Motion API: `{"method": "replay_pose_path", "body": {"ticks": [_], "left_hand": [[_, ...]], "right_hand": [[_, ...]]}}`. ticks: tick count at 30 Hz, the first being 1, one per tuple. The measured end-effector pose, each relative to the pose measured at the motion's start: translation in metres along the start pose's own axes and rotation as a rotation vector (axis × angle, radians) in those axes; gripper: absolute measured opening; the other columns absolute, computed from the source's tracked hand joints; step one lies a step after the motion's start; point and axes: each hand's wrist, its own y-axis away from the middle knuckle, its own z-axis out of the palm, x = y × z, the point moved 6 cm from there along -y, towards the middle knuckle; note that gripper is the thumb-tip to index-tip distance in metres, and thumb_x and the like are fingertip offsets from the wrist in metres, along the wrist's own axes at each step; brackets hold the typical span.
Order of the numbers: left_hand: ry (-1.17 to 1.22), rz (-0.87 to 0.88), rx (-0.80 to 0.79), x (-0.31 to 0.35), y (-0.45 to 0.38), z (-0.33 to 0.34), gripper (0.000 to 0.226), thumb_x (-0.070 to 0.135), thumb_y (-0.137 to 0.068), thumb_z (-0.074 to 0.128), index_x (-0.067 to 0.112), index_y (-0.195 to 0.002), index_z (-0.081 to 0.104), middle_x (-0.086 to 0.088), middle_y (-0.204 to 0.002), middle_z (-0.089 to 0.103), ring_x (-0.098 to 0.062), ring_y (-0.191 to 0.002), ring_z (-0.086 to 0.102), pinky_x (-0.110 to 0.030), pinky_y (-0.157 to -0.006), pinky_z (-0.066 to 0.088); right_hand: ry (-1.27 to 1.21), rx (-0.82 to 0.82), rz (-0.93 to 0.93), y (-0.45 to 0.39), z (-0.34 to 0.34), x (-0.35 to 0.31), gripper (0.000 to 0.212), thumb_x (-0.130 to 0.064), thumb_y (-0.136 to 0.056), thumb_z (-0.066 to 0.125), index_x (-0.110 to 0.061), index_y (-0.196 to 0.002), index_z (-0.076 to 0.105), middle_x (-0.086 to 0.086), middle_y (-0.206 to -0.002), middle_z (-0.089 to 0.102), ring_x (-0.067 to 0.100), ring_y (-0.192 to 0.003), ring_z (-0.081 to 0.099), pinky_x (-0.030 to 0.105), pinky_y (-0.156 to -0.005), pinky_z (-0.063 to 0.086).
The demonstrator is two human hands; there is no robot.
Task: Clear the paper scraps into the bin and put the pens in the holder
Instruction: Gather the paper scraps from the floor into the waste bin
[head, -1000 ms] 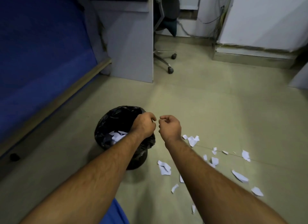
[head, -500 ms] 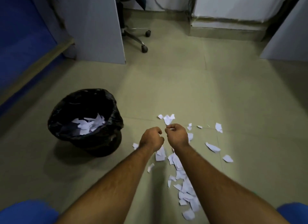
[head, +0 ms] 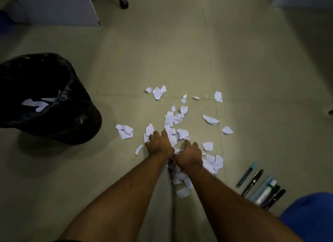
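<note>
White paper scraps [head: 180, 115] lie scattered on the beige floor in the middle of the head view. Both my hands are down on the near part of the pile. My left hand [head: 158, 144] rests on scraps with its fingers pointing forward. Close beside it, my right hand [head: 190, 153] covers more scraps; what lies under either palm is hidden. A bin [head: 75, 119] lined with a black bag stands to the left, with scraps [head: 38, 103] inside. Several pens [head: 252, 182] lie side by side at the lower right, one with a teal cap [head: 246, 174]. No pen holder is in view.
A grey partition panel [head: 54, 9] stands at the top left, with an office chair's caster [head: 123, 1] next to it. My blue-clad knee [head: 310, 211] is at the bottom right, near the pens. A pale blue flat item [head: 261, 187] lies among the pens.
My hands moved from over the bin to the right and down onto the scrap pile on the floor. The view tilted down, and the pens came into sight.
</note>
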Motion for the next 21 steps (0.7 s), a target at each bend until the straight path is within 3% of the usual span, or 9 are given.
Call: {"method": "replay_pose_path", "body": {"ticks": [10, 14, 17, 21], "left_hand": [[-0.061, 0.032, 0.05, 0.024, 0.004, -0.022, 0.056, 0.031, -0.083, 0.064, 0.022, -0.134, 0.041, -0.011, -0.133, 0.045, -0.03, -0.124, 0.046, -0.043, -0.097, 0.042], [-0.113, 0.106, 0.046, 0.019, 0.007, -0.002, 0.065, 0.04, -0.082, 0.067, 0.023, -0.138, 0.037, -0.009, -0.139, 0.043, -0.031, -0.127, 0.045, -0.044, -0.097, 0.044], [-0.221, 0.139, -0.015, 0.011, 0.006, 0.01, 0.089, 0.055, -0.078, 0.067, 0.029, -0.149, 0.02, -0.01, -0.157, 0.023, -0.035, -0.141, 0.029, -0.049, -0.102, 0.041], [-0.322, 0.22, -0.249, 0.003, 0.012, 0.031, 0.113, 0.052, -0.071, 0.077, 0.03, -0.153, 0.003, -0.012, -0.163, 0.002, -0.043, -0.147, 0.012, -0.057, -0.107, 0.039]], "right_hand": [[0.01, -0.137, -0.094, -0.002, -0.016, -0.009, 0.085, -0.046, -0.084, 0.066, -0.018, -0.153, 0.024, 0.018, -0.146, 0.038, 0.039, -0.134, 0.043, 0.042, -0.11, 0.037], [0.121, -0.143, -0.124, -0.003, 0.001, -0.003, 0.09, -0.04, -0.081, 0.069, -0.019, -0.153, 0.02, 0.02, -0.148, 0.035, 0.042, -0.132, 0.041, 0.043, -0.107, 0.04], [0.227, -0.121, -0.184, 0.003, 0.009, 0.002, 0.103, -0.051, -0.076, 0.074, -0.022, -0.155, 0.015, 0.018, -0.155, 0.025, 0.043, -0.138, 0.032, 0.047, -0.108, 0.041], [0.33, -0.065, -0.246, 0.006, 0.012, 0.015, 0.099, -0.058, -0.077, 0.069, -0.027, -0.155, 0.017, 0.014, -0.159, 0.018, 0.04, -0.144, 0.022, 0.049, -0.107, 0.042]]}}
